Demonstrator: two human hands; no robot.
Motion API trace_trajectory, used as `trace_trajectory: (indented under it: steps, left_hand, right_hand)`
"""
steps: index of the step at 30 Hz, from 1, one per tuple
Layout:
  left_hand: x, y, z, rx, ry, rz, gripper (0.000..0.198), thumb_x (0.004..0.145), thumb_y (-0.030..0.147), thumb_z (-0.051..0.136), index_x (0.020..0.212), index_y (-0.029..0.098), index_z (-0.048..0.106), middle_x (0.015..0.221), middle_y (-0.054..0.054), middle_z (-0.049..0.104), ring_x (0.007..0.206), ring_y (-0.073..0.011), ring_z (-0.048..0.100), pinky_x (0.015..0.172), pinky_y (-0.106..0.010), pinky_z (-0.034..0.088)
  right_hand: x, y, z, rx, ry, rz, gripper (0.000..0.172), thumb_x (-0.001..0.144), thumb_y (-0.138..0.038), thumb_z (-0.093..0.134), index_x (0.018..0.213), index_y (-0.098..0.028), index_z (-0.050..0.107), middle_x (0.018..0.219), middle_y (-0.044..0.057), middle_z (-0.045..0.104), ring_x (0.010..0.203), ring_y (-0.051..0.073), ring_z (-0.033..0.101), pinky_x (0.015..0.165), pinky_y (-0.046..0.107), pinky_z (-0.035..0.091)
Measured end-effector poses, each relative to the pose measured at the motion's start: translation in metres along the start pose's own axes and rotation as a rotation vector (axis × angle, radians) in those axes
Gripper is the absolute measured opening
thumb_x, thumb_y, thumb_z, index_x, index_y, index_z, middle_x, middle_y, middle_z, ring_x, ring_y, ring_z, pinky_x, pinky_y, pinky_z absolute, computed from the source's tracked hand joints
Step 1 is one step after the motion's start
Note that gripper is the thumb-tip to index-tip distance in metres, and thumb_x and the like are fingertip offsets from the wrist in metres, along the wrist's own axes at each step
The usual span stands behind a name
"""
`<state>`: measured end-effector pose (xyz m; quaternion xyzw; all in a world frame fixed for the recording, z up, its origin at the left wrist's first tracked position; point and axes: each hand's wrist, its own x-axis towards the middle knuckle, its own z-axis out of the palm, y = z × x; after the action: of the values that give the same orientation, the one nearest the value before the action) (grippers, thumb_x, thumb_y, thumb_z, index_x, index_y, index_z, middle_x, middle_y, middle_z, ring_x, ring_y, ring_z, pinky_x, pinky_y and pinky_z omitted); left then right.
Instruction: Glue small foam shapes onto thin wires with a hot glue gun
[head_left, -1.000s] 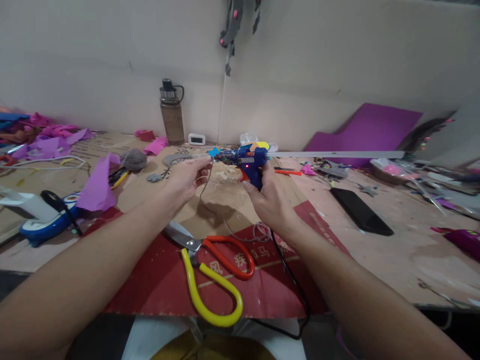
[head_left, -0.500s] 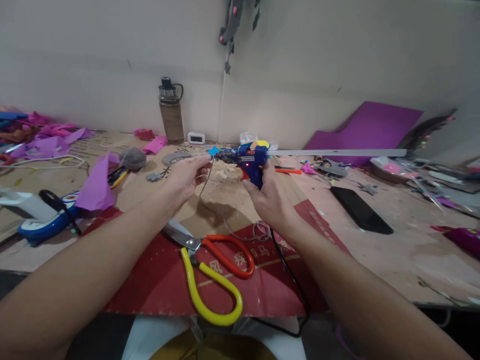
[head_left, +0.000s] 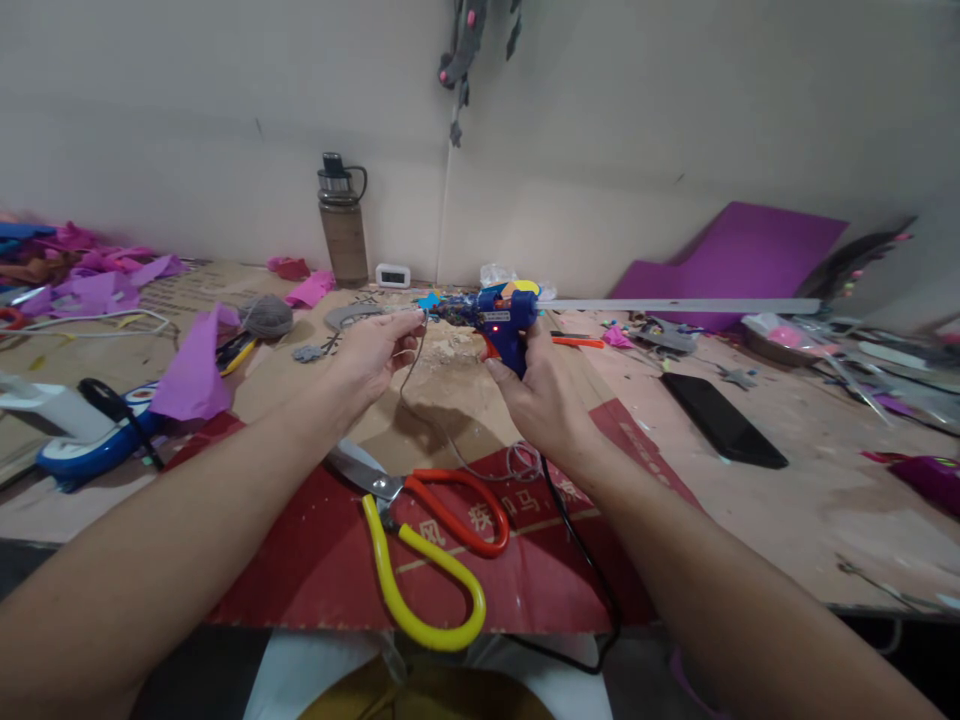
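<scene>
My right hand (head_left: 544, 395) grips a blue glue gun (head_left: 501, 318) with an orange trigger and a lit red lamp; its black cord (head_left: 577, 545) runs down toward me. The gun's nozzle points left at a small blue shape (head_left: 429, 300) on a thin wire (head_left: 409, 375). My left hand (head_left: 371, 355) pinches that wire just below the blue shape, close to the nozzle. Both hands are raised above the brown table (head_left: 795, 480).
Large scissors (head_left: 420, 535) with red and yellow handles lie on a red sheet (head_left: 300, 560) near me. A black phone (head_left: 724, 420) lies right. A bottle (head_left: 343, 222), a small clock (head_left: 393, 276), purple paper (head_left: 196, 368), a long grey strip (head_left: 675, 306) and scraps surround.
</scene>
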<state>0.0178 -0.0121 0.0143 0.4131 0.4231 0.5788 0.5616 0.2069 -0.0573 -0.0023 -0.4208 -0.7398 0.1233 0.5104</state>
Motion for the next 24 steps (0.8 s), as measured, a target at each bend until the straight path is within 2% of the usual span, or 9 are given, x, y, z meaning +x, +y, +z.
trace_trajectory:
  steps: [5,20,24]
  left_hand:
    - [0.0023,-0.0011,-0.0024,-0.004,-0.016,0.022,0.019,0.066,0.024,0.078,0.064,0.016,0.061,0.058,0.001,0.055,0.051,-0.0064,0.045,0.048,-0.020,0.033]
    - [0.0003,0.0001,-0.0015,0.034,-0.007,0.024,0.021,0.068,0.025,0.077,0.061,0.017,0.059,0.058,0.001,0.053,0.051,-0.0071,0.043,0.046,-0.019,0.033]
    - [0.0000,0.0012,-0.0006,0.034,0.003,0.022,0.021,0.068,0.025,0.077,0.061,0.017,0.059,0.058,0.000,0.054,0.051,-0.0073,0.044,0.047,-0.019,0.034]
  right_hand:
    - [0.0001,0.0005,-0.0004,0.021,-0.001,-0.008,0.043,0.087,-0.020,0.053,0.129,-0.020,0.045,0.118,0.012,0.063,0.113,0.027,0.059,0.106,0.051,0.042]
    - [0.0000,0.0013,-0.0001,0.019,0.005,-0.015,0.042,0.086,-0.020,0.053,0.128,-0.019,0.046,0.115,0.012,0.063,0.114,0.028,0.058,0.105,0.052,0.042]
    - [0.0004,0.0006,-0.0003,0.018,0.005,-0.018,0.044,0.086,-0.020,0.053,0.130,-0.020,0.045,0.120,0.012,0.062,0.114,0.028,0.058,0.106,0.052,0.041]
